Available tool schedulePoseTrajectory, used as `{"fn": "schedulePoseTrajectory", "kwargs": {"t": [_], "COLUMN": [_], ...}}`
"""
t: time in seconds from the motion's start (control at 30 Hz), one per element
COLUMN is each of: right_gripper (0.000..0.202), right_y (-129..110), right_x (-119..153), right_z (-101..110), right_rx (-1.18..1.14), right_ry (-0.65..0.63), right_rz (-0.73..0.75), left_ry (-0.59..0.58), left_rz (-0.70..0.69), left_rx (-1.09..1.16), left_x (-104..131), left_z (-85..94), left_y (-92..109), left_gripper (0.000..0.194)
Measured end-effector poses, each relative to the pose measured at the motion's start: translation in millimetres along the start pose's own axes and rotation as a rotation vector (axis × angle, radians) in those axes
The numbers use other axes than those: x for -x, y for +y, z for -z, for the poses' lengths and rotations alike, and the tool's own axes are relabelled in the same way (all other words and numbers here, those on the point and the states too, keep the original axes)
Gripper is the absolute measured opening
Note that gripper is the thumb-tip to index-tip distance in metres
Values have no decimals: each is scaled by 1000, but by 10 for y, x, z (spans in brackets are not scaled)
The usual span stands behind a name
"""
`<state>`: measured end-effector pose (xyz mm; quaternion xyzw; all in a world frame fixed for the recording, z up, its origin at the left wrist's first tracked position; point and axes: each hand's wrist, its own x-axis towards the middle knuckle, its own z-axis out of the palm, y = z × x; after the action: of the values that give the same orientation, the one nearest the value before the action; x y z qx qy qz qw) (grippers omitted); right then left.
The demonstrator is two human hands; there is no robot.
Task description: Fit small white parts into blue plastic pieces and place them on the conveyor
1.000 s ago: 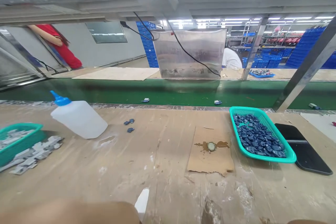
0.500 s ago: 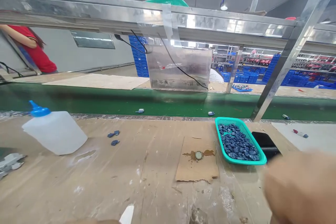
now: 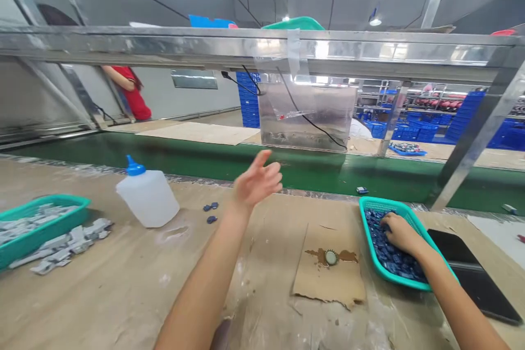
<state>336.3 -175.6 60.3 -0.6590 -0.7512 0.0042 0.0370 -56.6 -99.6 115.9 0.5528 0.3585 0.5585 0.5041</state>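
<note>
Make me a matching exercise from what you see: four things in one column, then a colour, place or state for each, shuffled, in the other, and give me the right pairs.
Column one:
1. Left hand
2. Right hand
3. Bottle cap
4. Bottle

Column two:
A. Fingers among the dark blue parts in a green basket
B. Whitish, with a blue nozzle
C. Raised, seen against the green strip
D. On stained cardboard

Right pairs: 1-C, 2-A, 3-D, 4-B.
</note>
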Motion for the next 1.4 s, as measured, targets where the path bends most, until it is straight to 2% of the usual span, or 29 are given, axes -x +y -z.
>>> {"fn": "schedulePoseTrajectory", "kwargs": {"t": [0.1, 0.17, 0.27, 0.37, 0.43, 0.5, 0.57, 0.67, 0.8, 0.83, 0.93, 1.0, 1.1, 1.23, 1.3, 1.4], "right_gripper": [43, 53, 52, 36, 34, 33, 25, 12, 9, 11, 25, 35, 40, 30, 27, 19], "right_y": [39, 65, 80, 60, 43, 30, 18, -5, 13, 26, 20, -75, -378, -854, -1009, -1116], "right_x": [-29, -35, -6, 36, 50, 53, 49, 37, 21, 18, 28, 62, 155, 244, 245, 235], "right_z": [-30, -60, -76, -36, -1, 21, 31, 39, 60, 72, 134, 193, 264, 226, 151, 39], "right_rx": [8, -12, -78, -156, -205, -261, -338, -432, -512, -546, -683, -773, -933, -1105, -1035, -790], "right_ry": [4, 23, 33, 24, 15, -2, -2, 26, 113, 151, 246, 274, 277, 84, 5, 37], "right_rz": [36, 53, 91, 107, 86, 76, 79, 72, 46, 33, -1, 8, 76, 209, 250, 302], "left_ry": [314, 423, 428, 360, 343, 358, 380, 355, 215, 193, 172, 170, 184, 158, 148, 131], "left_rz": [102, 114, 89, 127, 152, 146, 126, 137, 349, 406, 509, 533, 539, 527, 513, 509], "left_rx": [-624, -758, -805, -802, -766, -696, -587, -348, 263, 370, 508, 563, 592, 554, 531, 521], "left_x": [-314, -464, -617, -762, -835, -836, -731, -364, 361, 532, 916, 1049, 1129, 1162, 1174, 1189], "left_z": [60, 163, 340, 434, 414, 317, 148, -197, -642, -727, -909, -970, -991, -961, -948, -942], "left_y": [-315, -541, -782, -843, -805, -741, -681, -614, -489, -446, -334, -305, -326, -381, -392, -388], "left_gripper": [48, 58, 55, 25, 11, 12, 12, 15, 15, 15, 14, 11, 8, 8, 11, 20]}}
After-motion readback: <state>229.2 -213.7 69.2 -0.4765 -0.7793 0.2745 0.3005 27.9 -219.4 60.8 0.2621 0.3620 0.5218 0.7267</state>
